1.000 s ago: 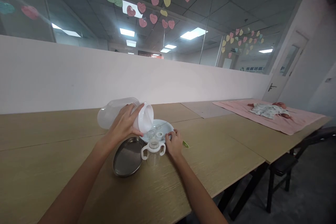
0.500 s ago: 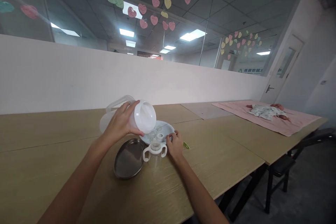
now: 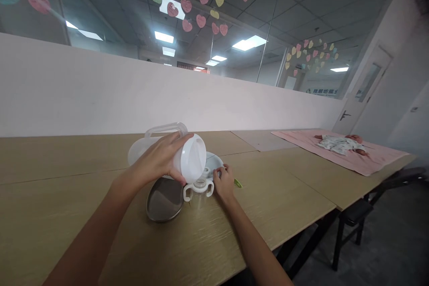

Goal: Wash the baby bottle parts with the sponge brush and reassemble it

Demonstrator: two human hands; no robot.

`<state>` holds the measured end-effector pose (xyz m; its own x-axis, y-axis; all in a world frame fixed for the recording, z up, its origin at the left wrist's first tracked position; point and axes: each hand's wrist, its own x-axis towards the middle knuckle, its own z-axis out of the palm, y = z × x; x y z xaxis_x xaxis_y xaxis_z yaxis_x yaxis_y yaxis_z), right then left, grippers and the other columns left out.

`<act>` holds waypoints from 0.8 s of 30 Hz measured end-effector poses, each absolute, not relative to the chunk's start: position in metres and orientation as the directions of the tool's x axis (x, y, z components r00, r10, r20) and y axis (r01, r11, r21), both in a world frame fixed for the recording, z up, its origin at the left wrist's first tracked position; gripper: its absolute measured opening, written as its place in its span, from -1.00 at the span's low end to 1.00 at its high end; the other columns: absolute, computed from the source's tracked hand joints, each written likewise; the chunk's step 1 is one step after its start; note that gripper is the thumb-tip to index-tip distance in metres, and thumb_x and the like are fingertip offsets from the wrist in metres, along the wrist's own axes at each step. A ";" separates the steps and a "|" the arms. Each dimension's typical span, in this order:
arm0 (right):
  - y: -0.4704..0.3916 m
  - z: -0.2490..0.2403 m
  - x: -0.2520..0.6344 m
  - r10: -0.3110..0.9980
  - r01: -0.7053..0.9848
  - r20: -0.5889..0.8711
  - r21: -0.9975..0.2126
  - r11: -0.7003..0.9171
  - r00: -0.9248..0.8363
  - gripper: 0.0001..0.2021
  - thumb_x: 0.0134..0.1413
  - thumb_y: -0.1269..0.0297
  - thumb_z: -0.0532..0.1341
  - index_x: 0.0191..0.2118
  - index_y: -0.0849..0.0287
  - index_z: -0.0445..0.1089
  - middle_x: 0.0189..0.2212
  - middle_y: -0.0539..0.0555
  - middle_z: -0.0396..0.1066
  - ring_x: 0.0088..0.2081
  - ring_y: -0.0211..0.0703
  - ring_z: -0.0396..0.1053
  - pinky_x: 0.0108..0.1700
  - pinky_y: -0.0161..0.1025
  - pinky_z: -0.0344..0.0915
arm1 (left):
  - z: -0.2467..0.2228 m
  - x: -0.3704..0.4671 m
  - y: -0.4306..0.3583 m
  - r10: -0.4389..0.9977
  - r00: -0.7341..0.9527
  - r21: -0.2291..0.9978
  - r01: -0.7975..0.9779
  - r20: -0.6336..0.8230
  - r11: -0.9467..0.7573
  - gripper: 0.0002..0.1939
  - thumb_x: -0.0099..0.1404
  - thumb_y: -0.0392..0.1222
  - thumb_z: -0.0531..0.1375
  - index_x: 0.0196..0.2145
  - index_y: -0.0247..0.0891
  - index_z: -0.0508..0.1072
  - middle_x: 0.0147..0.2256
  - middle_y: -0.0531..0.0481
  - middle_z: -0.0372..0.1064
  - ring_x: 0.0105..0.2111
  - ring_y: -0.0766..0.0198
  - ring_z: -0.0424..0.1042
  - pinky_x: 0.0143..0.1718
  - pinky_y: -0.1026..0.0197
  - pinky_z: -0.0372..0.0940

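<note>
My left hand (image 3: 169,156) is wrapped round a translucent plastic pitcher (image 3: 138,149) with a white lid (image 3: 193,158). The pitcher lies tipped on its side in the air, handle upward, its lid end above the baby bottle. That clear baby bottle (image 3: 200,190) stands upright on the table, uncapped, with two white handles. My right hand (image 3: 224,183) rests just right of the bottle, fingers curled at the rim of a pale plate (image 3: 215,159); what they pinch, if anything, is hidden. A white ring-shaped piece (image 3: 207,171) shows on the plate, partly covered by the pitcher.
A grey metal tray (image 3: 164,201) lies left of the bottle. A small green item (image 3: 237,183) is beyond my right hand. Farther right, a doll (image 3: 340,144) lies on a pink cloth (image 3: 378,156). A black chair (image 3: 357,212) stands by the wooden table (image 3: 284,205).
My left hand has moved the pitcher slightly right and down, so its lid end is closer to the bottle's mouth and covers more of the plate. My right hand stays nearly where it was.
</note>
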<state>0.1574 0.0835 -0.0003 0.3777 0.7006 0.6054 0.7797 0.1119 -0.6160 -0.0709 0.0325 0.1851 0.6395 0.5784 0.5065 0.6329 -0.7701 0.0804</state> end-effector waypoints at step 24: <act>0.085 -0.003 0.160 0.743 0.729 0.568 -0.665 0.162 0.353 -0.77 0.08 0.28 0.03 -0.37 0.27 0.39 -0.08 0.31 0.20 0.10 -0.01 0.11 0.04 -0.20 0.11 | 0.185 -0.073 0.034 0.580 0.637 0.057 0.647 0.508 -0.761 0.05 -0.27 0.15 0.36 0.16 -0.12 0.08 -0.09 -0.11 0.21 -0.10 -0.05 0.26 -0.17 0.11 0.21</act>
